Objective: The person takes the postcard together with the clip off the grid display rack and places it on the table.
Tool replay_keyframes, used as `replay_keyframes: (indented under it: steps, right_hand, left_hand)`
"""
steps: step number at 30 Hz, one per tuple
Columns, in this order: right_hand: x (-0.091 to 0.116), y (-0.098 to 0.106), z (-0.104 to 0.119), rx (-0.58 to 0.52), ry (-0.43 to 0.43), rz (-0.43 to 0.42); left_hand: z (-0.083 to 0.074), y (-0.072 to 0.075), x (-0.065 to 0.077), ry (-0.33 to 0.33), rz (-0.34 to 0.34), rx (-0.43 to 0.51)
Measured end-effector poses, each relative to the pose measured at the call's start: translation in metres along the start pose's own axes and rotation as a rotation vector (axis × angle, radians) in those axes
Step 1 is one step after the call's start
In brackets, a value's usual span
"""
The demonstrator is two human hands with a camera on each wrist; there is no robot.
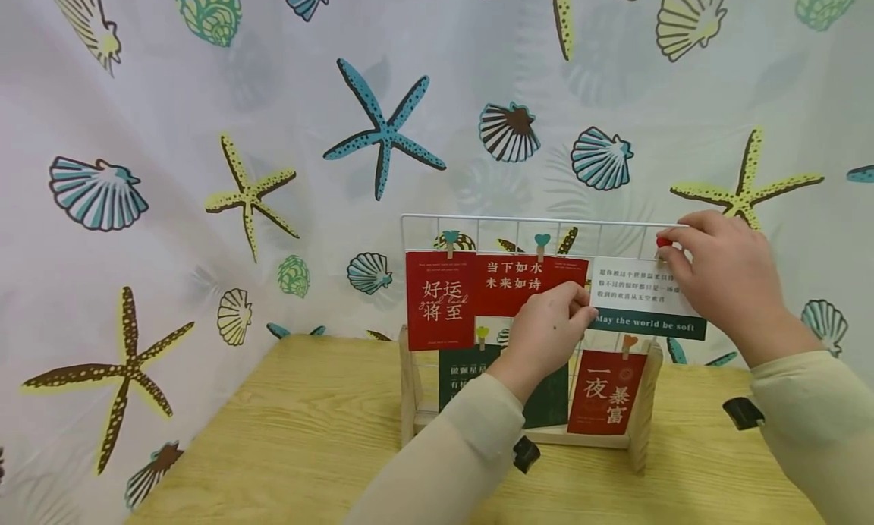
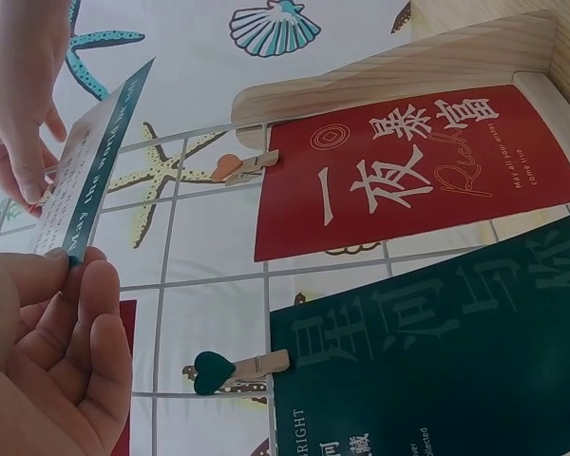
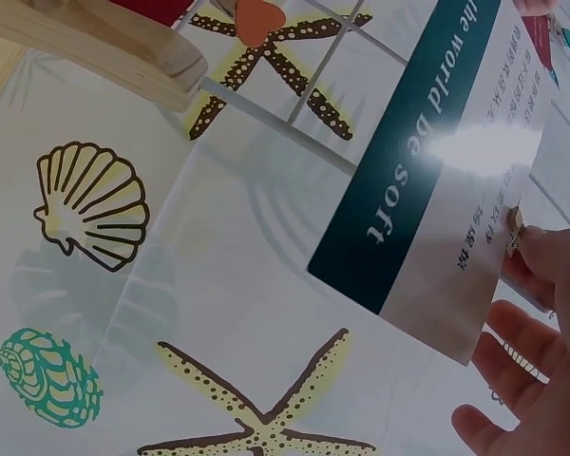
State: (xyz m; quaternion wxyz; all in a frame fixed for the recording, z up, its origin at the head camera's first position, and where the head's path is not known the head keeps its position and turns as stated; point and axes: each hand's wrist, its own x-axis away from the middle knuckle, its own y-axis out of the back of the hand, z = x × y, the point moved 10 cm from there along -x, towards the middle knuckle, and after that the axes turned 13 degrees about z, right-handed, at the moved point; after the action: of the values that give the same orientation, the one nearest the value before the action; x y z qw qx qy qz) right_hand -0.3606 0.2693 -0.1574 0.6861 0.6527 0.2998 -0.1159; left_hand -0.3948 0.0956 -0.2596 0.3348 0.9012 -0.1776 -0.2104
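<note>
A white card with a dark green band [image 1: 645, 324] is at the upper right of a white wire grid rack [image 1: 437, 218]. My left hand [image 1: 549, 331] pinches the card's left edge between thumb and fingertips, as the left wrist view also shows. Up at the grid's top right, my right hand [image 1: 727, 275] pinches a small clip with a red head [image 1: 664, 242] at the card's top edge. In the right wrist view the clip's wooden end [image 3: 515, 228] meets the card's edge; whether it grips the wire, I cannot tell.
Clothespins with heart heads hold other cards on the grid: a red card [image 1: 440, 328], a wide red card [image 1: 505, 301], a green card [image 2: 437, 351] and a small red card [image 1: 604, 396]. The rack's wooden base [image 1: 638, 434] stands on a wood-grain table [image 1: 293, 434] before a patterned curtain [image 1: 437, 70].
</note>
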Motion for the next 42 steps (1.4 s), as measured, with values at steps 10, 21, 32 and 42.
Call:
replay_keyframes:
  steps: [10,21,32,42]
  right_hand:
    - [-0.0005,0.0061,0.0026,-0.043,0.014,-0.036]
    - [-0.0028,0.0007,-0.0033,-0.181,-0.02,0.043]
    - [0.0018,0.0033,-0.0064,-0.274,-0.022,0.015]
    - [0.004,0.0069,-0.0065,-0.279,-0.032,-0.002]
  left_hand:
    - [0.0006,0.0001,0.0026,0.011,0.004,0.007]
    - [0.0023,0.0019,0.0052,0.019,-0.011,-0.007]
    - [-0.0004,0.0003,0.0045,0.001,-0.019,-0.024]
    - [0.0005,-0.0001,0.0032,0.009,-0.014,-0.017]
